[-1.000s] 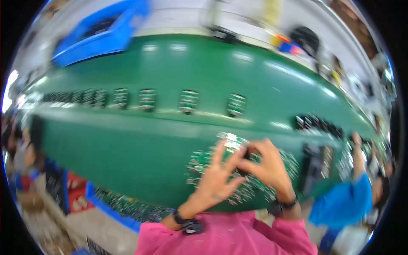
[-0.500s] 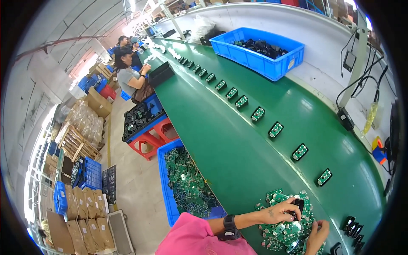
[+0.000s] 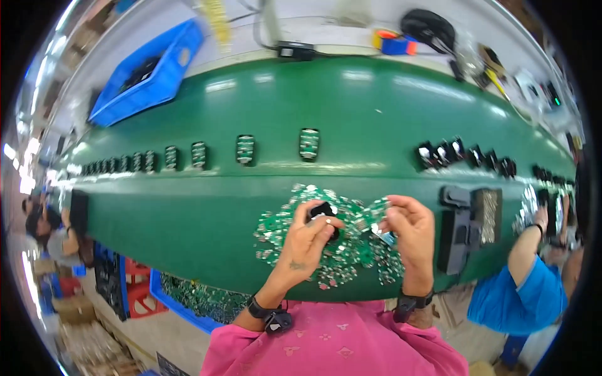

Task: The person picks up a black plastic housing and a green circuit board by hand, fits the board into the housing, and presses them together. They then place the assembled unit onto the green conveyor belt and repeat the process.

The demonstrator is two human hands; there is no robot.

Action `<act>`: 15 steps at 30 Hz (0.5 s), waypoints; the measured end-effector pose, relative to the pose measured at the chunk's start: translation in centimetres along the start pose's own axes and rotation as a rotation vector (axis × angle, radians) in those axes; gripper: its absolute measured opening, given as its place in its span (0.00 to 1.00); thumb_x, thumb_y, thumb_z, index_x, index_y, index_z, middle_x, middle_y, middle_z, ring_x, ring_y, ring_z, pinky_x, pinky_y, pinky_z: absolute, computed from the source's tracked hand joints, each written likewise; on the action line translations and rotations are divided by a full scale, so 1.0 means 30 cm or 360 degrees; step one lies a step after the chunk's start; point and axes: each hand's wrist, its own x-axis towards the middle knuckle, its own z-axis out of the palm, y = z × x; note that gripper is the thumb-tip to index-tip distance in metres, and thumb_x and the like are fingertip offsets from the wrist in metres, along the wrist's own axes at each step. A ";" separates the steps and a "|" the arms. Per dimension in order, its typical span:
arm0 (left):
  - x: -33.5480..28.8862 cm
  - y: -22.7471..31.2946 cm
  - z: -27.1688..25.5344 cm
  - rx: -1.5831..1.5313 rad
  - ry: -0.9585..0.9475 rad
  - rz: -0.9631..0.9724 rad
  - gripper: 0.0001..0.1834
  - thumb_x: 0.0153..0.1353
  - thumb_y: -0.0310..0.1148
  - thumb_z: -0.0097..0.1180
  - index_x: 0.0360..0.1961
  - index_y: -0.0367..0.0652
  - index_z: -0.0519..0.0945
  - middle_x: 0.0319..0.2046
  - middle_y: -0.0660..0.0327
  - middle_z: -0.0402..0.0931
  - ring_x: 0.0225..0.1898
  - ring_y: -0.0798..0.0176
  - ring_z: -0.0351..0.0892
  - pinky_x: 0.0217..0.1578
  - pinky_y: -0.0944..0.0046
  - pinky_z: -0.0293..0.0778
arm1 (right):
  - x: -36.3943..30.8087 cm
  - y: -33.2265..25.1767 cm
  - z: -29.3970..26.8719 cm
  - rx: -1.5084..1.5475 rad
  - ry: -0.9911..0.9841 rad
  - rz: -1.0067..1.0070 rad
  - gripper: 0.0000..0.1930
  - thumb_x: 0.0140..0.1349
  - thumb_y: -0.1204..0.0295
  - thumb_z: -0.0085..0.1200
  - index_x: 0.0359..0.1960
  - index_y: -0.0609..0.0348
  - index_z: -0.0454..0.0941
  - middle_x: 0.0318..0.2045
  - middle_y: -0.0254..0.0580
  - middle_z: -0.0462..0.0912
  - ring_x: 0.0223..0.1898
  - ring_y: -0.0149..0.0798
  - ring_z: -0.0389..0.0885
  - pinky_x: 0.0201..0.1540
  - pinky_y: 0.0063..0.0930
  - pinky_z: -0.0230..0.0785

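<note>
Two bare hands meet over a wide green conveyor belt [image 3: 188, 213] in the head view. The left hand [image 3: 307, 241] pinches a small black plastic housing [image 3: 323, 212] between thumb and fingers, holding it just above a loose heap of small green circuit boards [image 3: 276, 232] that lies on the near edge of the belt. The right hand [image 3: 411, 229] is closed around one small green circuit board [image 3: 382, 233], gripped at the fingertips, close beside the housing but not touching it. Both wrists wear dark bands, and pink sleeves come in from the lower edge.

Farther up the belt, a row of small black-and-green assembled units [image 3: 244, 149] stands in a line running off to the left, each apart from the next. To the right sits a cluster of black housings [image 3: 464, 153]. A black rectangular fixture [image 3: 458, 229] lies just right of the right hand. A blue plastic bin [image 3: 147, 72] rests beyond the belt at upper left. A person in a blue shirt [image 3: 523, 294] works at the right edge.
</note>
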 end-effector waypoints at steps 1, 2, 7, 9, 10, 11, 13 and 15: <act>0.011 0.016 0.020 -0.0041 -0.0076 0.0018 0.11 0.69 0.32 0.48 0.40 0.43 0.83 0.48 0.48 0.73 0.54 0.46 0.72 0.54 0.52 0.71 | -0.030 -0.023 0.018 0.0080 -0.0062 0.0059 0.11 0.63 0.79 0.54 0.46 0.72 0.76 0.28 0.42 0.83 0.26 0.32 0.83 0.30 0.23 0.77; 0.019 0.036 0.042 -0.0072 -0.0116 -0.0053 0.10 0.67 0.29 0.49 0.43 0.41 0.82 0.52 0.48 0.70 0.55 0.48 0.71 0.55 0.55 0.70 | -0.058 -0.040 0.026 0.0117 -0.0056 0.0074 0.10 0.63 0.80 0.53 0.44 0.72 0.76 0.28 0.42 0.82 0.25 0.32 0.83 0.30 0.22 0.77; 0.017 0.061 0.123 -0.0020 -0.0202 0.0065 0.19 0.54 0.14 0.53 0.46 0.41 0.81 0.57 0.49 0.64 0.55 0.48 0.73 0.57 0.56 0.69 | -0.112 -0.041 0.035 0.0093 -0.0028 0.0093 0.09 0.65 0.80 0.51 0.45 0.70 0.75 0.28 0.40 0.82 0.26 0.29 0.81 0.29 0.20 0.74; 0.013 0.068 0.118 0.0012 -0.0210 0.0034 0.19 0.54 0.14 0.52 0.46 0.41 0.81 0.57 0.49 0.64 0.55 0.48 0.73 0.57 0.56 0.69 | -0.120 -0.027 0.027 0.0066 -0.0043 0.0106 0.09 0.65 0.80 0.51 0.45 0.69 0.74 0.29 0.40 0.82 0.26 0.28 0.81 0.29 0.19 0.74; 0.008 0.072 0.115 0.0037 -0.0210 0.0005 0.19 0.53 0.14 0.52 0.46 0.40 0.81 0.57 0.50 0.64 0.55 0.48 0.73 0.57 0.56 0.69 | -0.124 -0.023 0.025 0.0031 -0.0065 0.0117 0.09 0.65 0.80 0.51 0.46 0.69 0.74 0.29 0.40 0.82 0.26 0.28 0.80 0.29 0.19 0.73; 0.000 0.071 0.112 0.0057 -0.0198 -0.0009 0.18 0.53 0.14 0.51 0.44 0.39 0.81 0.58 0.49 0.64 0.54 0.49 0.73 0.57 0.56 0.70 | -0.129 -0.020 0.027 0.0038 -0.0079 0.0119 0.09 0.65 0.80 0.51 0.46 0.69 0.74 0.29 0.40 0.82 0.26 0.28 0.80 0.29 0.19 0.73; -0.009 0.059 0.107 0.0053 -0.0175 0.0043 0.18 0.54 0.15 0.51 0.46 0.40 0.81 0.58 0.50 0.64 0.54 0.49 0.74 0.56 0.56 0.70 | -0.138 -0.015 0.031 0.0038 -0.0089 0.0112 0.09 0.65 0.80 0.52 0.46 0.69 0.74 0.29 0.40 0.82 0.26 0.27 0.80 0.29 0.19 0.73; -0.012 0.063 0.103 0.0042 -0.0162 0.0102 0.19 0.55 0.15 0.51 0.47 0.40 0.81 0.58 0.50 0.64 0.53 0.50 0.74 0.56 0.56 0.70 | -0.135 -0.002 0.033 0.0052 -0.0096 0.0135 0.09 0.65 0.80 0.52 0.46 0.69 0.74 0.29 0.40 0.81 0.26 0.27 0.80 0.29 0.19 0.73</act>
